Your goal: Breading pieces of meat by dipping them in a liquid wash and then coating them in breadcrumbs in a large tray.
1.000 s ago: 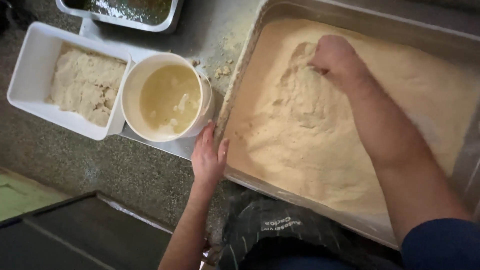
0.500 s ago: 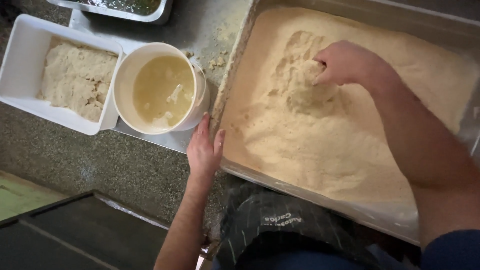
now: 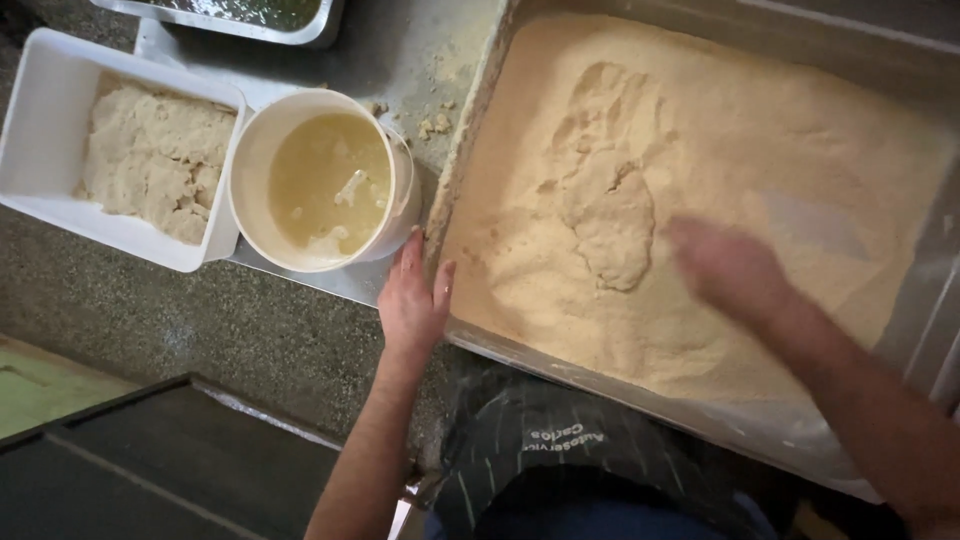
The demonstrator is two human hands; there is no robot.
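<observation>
The left hand [image 3: 412, 300] lies flat at the lower middle of the frame, its fingers [image 3: 410, 250] stretched out and released, resting on the near left edge of the big metal tray [image 3: 800, 440]. It holds nothing. The tray fills the right half of the picture and is spread with pale tan crumbs [image 3: 760, 130]. In the middle of the crumb bed lies a flattened coated piece [image 3: 610, 215], with finger marks dug into the crumbs just above it.

The right hand [image 3: 730, 268] is over the crumbs, just right of the coated piece, blurred; its fingers look spread and loose rather than clenched, and it grips nothing that can be seen.

Just left of the tray, near the left hand's fingertips, stands a round white tub [image 3: 320, 180] of yellowish liquid. Left of that, touching it, sits a white rectangular dish [image 3: 40, 110] holding a pale lumpy mixture. A steel pan [image 3: 300, 35] shows at the top edge. All stand on a speckled grey counter [image 3: 150, 320]. A striped dark apron [image 3: 560, 450] shows at the bottom.
</observation>
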